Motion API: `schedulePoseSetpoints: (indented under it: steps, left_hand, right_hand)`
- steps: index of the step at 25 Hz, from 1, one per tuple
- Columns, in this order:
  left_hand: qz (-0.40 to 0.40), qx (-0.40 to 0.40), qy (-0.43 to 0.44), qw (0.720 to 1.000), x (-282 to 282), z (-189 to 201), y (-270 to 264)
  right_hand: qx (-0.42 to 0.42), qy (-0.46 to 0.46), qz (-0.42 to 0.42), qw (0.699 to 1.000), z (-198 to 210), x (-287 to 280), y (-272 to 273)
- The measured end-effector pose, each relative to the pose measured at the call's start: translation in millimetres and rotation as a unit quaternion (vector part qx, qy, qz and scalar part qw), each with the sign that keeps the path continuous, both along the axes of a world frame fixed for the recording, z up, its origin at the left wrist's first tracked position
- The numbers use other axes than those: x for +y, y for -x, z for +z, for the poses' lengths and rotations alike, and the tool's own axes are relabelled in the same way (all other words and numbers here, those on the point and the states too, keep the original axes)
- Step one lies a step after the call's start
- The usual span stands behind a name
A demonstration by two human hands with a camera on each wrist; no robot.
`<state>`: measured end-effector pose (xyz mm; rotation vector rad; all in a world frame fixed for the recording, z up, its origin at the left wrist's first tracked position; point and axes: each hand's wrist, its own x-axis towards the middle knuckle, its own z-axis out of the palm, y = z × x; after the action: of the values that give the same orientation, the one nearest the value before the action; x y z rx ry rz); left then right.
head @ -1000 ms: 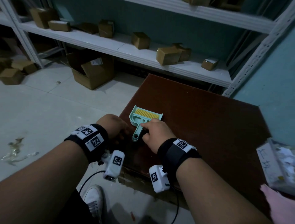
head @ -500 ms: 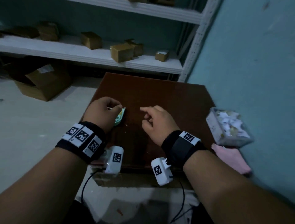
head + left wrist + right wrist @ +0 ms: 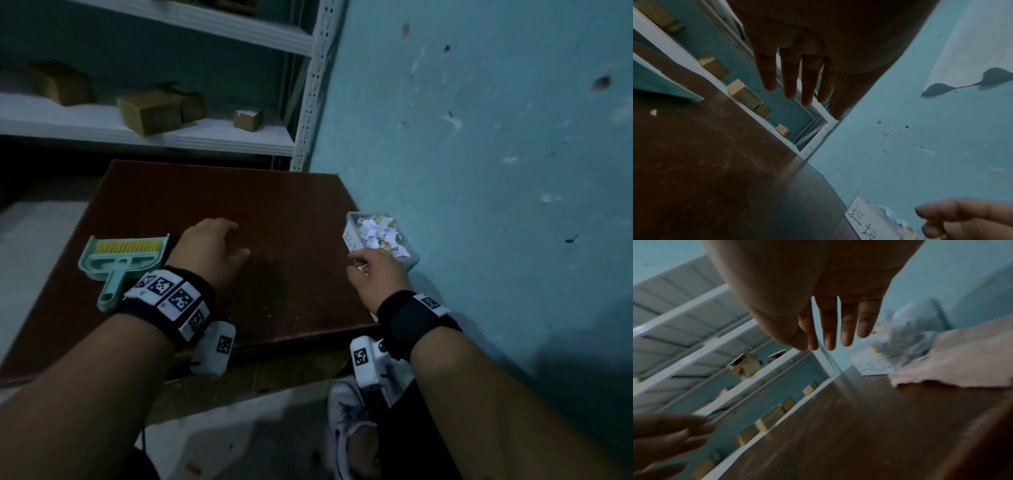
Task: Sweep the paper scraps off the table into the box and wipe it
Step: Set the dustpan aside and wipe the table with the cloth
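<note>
A teal dustpan with a yellow-bristled brush lies on the left part of the dark brown table, untouched. My left hand hovers just right of it, fingers straight and holding nothing. At the table's right edge stands a clear box filled with white and tan paper scraps. My right hand is at the box's near corner, its fingers straight and empty. A pink cloth lies beside the box; my hand hides it from the head view. One small white scrap lies on the table.
A teal wall runs close along the table's right side. White metal shelves with small cardboard boxes stand behind the table. My white shoe is on the floor below the table's near edge.
My left hand let go of the dustpan set and moved right over the table. My right hand travelled right to the scrap box. The head view turned toward the wall.
</note>
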<state>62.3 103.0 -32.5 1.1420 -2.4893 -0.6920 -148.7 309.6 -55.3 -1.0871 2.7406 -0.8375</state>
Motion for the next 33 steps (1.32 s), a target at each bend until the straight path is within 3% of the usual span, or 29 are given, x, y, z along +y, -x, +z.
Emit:
schedulePoseSetpoints:
  steps: [2,5,8,12,16,21,24,28,33]
  left_hand:
    - [-0.002,-0.021,-0.013,1.000,3,-2,5]
    - [0.001,-0.050,-0.029,0.998,1,-7,4]
    - [0.005,-0.071,-0.039,0.997,-5,-9,-2]
    - [0.019,-0.076,-0.058,0.995,-9,-7,-7]
    - [0.023,-0.087,-0.070,0.993,-18,-9,-15]
    - [0.044,-0.089,-0.070,0.993,-32,-13,-26]
    - [0.059,-0.092,-0.048,0.993,-44,-12,-35]
    - [0.062,-0.112,-0.053,0.990,-54,-14,-42]
    - [0.062,-0.093,-0.076,0.991,-61,-17,-41]
  right_hand:
    - [-0.024,-0.021,-0.055,0.998,-1,15,14]
    - [-0.051,-0.141,-0.089,0.985,-11,23,25]
    - [-0.089,-0.252,-0.087,0.960,-32,16,20]
    - [-0.036,-0.338,-0.031,0.940,-50,-11,-8]
    - [-0.001,-0.329,0.093,0.940,-54,-53,-54]
    - [-0.028,-0.289,0.220,0.931,-49,-107,-106]
    - [0.033,-0.322,0.215,0.921,-45,-122,-114]
    - [0.002,-0.401,0.251,0.881,-38,-130,-109]
    - [-0.056,-0.400,0.234,0.884,-31,-198,-100]
